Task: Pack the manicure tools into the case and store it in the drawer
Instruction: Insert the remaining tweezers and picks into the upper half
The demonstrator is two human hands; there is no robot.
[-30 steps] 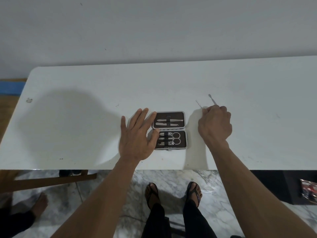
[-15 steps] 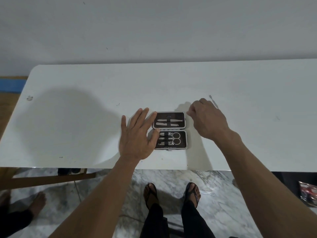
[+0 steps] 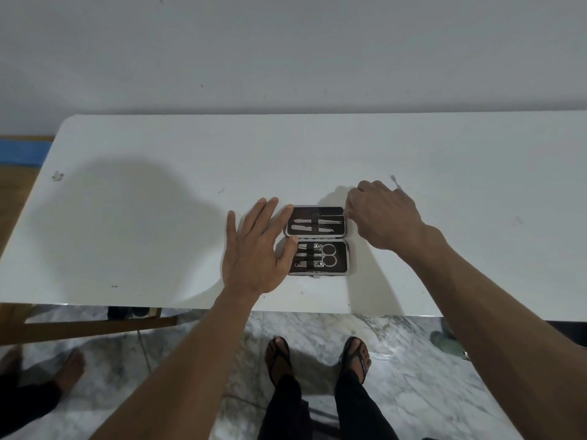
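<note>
The manicure case (image 3: 348, 258) lies open on the white table (image 3: 152, 223), near its front edge. Its lower half holds small scissors (image 3: 329, 255) and clippers under a strap; its upper half holds several slim tools. My left hand (image 3: 254, 252) rests flat against the case's left side, fingers spread, fingertips on its edge. My right hand (image 3: 384, 214) is at the upper half's right end, pinching a thin metal tool (image 3: 330, 215) that lies along the top row. Another thin metal tool (image 3: 394, 180) lies loose on the table just behind my right hand.
A wall runs along the table's far side. Below the front edge are marble floor, my sandalled feet (image 3: 317, 360), a wooden bar (image 3: 95, 328) and another person's bare foot (image 3: 68, 366) at the lower left. No drawer is in view.
My right hand picked one of the two loose thin tools off the table and carried it left to the case's upper half. My left hand stayed in place.
</note>
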